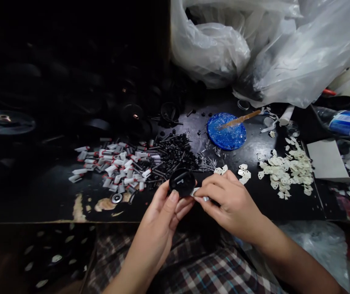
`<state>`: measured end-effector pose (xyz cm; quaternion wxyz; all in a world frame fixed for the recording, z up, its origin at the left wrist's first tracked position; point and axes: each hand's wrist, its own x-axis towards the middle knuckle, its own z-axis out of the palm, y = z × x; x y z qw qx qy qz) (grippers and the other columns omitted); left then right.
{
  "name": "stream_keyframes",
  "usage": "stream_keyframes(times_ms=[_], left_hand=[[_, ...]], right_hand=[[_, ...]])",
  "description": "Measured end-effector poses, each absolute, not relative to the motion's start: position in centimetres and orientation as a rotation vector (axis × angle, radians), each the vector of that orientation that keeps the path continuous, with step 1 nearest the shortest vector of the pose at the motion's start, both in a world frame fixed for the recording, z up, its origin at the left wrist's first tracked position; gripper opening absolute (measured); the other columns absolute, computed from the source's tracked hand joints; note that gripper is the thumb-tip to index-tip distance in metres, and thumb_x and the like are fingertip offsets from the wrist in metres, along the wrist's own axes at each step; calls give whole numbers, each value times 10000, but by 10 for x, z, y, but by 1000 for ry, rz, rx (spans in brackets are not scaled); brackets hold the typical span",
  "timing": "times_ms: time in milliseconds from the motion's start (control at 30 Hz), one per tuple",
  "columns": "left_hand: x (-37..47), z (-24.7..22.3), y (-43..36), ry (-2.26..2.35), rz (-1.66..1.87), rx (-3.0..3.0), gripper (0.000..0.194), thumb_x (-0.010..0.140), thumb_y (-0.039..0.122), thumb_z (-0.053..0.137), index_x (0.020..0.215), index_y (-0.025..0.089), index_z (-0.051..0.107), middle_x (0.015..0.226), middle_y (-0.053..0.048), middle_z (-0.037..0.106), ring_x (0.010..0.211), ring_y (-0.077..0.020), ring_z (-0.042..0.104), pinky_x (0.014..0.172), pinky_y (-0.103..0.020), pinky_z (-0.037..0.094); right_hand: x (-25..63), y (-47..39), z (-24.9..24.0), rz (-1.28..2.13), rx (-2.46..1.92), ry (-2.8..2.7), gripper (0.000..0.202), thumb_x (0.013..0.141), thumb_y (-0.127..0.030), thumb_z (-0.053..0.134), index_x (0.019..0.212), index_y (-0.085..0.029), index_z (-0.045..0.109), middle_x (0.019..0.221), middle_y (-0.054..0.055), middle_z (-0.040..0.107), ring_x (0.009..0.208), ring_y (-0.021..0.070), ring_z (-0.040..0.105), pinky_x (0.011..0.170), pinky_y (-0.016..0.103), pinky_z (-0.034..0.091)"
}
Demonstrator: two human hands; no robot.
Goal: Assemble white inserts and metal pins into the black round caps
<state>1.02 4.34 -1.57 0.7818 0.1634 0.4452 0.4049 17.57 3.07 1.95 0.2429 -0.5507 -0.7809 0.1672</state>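
Note:
My left hand is closed around a round black plastic cap, its hollow side facing up with a small pale mark or slot inside. Close against the cap's right side, my right hand pinches a small whitish piece. Its exact kind is too small to make out. Just beyond the hands lie a heap of black springs and screw-like parts and a scatter of thin grey pins. To the left is a pile of grey-white cylinders with red ends.
A blue lid with clear grease and a wooden stick sits behind the hands. Cream-coloured flat plates are heaped at right, near a white box and a plastic bottle. Plastic bags fill the back.

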Motion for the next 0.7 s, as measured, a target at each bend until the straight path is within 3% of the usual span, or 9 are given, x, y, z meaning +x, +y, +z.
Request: stream_keyframes(times_ms=[200,400,500,700], left_hand=[[9,-18,41,1019,876,349,362,767,322,764,1094,270,618,910,17,725,917,-174,693,892,-316,545],[5,-21,39,923,834,490,291,842,326,687,1125,298,627,1087,10,705,1011,-160,657,909,-259,518],[5,-20,40,910,813,512,278,843,313,688,1116,297,637,1080,10,708,984,-150,660,892,-245,522],[16,-16,39,1011,903,348,289,726,269,801,947,262,614,887,56,705,766,-84,655,689,-156,533]], right_hand=[[171,32,18,427,-1418,-2104,126,904,-124,556,979,-179,641,877,19,692,803,141,618,755,324,360],[172,35,18,424,-1430,-2117,138,891,-114,577,989,-182,646,866,15,692,760,142,610,746,332,346],[173,35,19,442,-1424,-2134,119,904,-137,572,980,-183,651,829,9,687,719,138,595,722,334,323],[165,26,17,389,-1503,-2068,108,907,-146,570,917,-170,675,694,-1,637,627,130,522,682,333,267]])
